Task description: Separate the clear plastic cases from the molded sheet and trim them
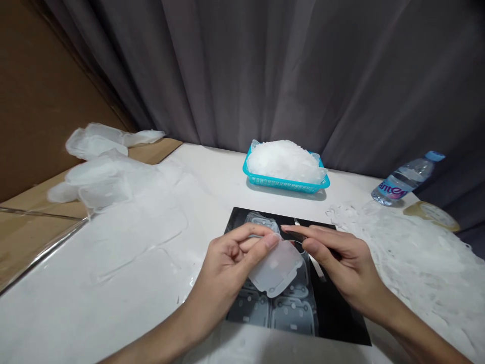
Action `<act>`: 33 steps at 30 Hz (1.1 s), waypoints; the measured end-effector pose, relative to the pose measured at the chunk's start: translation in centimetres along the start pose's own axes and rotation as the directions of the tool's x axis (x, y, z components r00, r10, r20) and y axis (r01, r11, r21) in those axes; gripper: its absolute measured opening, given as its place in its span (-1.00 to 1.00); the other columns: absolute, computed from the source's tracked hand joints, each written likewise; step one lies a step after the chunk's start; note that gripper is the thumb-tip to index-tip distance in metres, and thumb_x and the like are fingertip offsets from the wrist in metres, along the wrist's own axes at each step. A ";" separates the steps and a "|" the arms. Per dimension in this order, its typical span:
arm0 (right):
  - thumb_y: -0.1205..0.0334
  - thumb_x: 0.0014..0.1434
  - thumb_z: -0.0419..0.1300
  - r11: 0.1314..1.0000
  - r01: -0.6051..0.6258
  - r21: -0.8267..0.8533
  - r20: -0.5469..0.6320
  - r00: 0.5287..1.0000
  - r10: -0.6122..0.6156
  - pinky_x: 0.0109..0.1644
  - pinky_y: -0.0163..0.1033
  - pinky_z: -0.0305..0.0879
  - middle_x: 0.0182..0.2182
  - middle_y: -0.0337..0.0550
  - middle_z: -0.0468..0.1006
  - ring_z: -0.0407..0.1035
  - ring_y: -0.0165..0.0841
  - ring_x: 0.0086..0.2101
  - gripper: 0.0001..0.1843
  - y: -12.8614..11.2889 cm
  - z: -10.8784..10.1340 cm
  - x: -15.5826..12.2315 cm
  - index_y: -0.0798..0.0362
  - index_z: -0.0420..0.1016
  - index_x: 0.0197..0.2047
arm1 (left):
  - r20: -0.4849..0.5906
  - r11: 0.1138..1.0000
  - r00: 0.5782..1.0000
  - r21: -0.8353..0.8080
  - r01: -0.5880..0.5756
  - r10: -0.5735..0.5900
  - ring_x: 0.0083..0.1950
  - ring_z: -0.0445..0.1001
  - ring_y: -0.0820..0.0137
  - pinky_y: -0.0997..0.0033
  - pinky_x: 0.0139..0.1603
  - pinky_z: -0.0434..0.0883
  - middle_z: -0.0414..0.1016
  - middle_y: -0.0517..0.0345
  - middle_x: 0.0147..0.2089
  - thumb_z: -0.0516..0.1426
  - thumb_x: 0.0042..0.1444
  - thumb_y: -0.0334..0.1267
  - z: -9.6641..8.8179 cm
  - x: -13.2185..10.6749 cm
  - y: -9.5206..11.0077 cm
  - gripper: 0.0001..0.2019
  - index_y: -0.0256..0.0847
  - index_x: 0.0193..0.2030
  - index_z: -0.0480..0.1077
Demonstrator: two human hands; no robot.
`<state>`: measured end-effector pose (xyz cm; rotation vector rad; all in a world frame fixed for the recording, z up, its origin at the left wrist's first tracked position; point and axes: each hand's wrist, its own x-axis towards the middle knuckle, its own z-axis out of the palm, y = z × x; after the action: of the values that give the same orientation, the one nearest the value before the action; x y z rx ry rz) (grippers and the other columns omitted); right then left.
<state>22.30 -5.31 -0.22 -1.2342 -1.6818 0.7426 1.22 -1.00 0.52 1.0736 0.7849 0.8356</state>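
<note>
left hand [231, 260] pinching clear film piece [276, 268], black mat [341, 313]

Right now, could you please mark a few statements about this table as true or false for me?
1. The left hand holds a translucent plastic piece over the black mat. True.
2. The right hand is empty. False: it grips a thin metal tool.
3. The turquoise basket has nothing in it. False: it is heaped with white plastic pieces.
4. The water bottle lies on its side at the right of the table. True.
5. The turquoise basket stands nearer to the person than the black mat. False: it stands beyond the mat, towards the curtain.
</note>
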 end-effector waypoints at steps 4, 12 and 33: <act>0.12 0.44 0.18 1.000 0.018 -0.002 0.024 1.000 -0.018 -0.19 -0.27 0.50 -0.03 -0.18 0.71 0.57 -0.22 0.00 -0.68 0.5 -0.1 0.3 -0.25 0.59 0.20 | 0.032 0.998 0.998 -0.032 0.053 -0.052 -0.53 0.45 0.59 0.72 -0.51 0.36 0.63 0.23 -0.45 0.32 0.26 -0.09 0.0 0.0 0.0 -0.78 -0.21 -0.24 0.56; 0.05 0.44 0.18 1.000 0.008 0.024 0.097 0.995 -0.011 -0.17 -0.24 0.49 -0.02 -0.15 0.70 0.57 -0.25 -0.09 -0.66 1.3 -0.4 0.4 -0.21 0.59 0.21 | 0.056 0.989 0.992 -0.096 0.114 -0.109 -0.55 0.44 0.61 0.74 -0.53 0.33 0.56 0.23 -0.48 0.33 0.24 -0.07 -0.3 0.2 -0.4 -0.74 -0.25 -0.25 0.55; -0.21 0.37 0.14 0.936 -0.283 0.208 -0.099 0.946 0.308 -0.62 -0.35 -0.03 -0.63 -0.35 0.18 0.00 -0.49 -0.63 -0.54 -3.3 2.2 -2.0 0.00 0.62 -0.17 | 0.013 0.998 0.998 -0.002 -0.067 0.067 -0.28 0.68 0.35 0.50 -0.23 0.53 0.71 0.16 -0.35 0.29 0.28 -0.12 0.0 0.2 -0.1 -0.81 -0.15 -0.22 0.44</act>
<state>19.17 -8.19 1.10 -1.3826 -1.2992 0.9603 1.39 -0.86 0.37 1.1079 0.7407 0.8851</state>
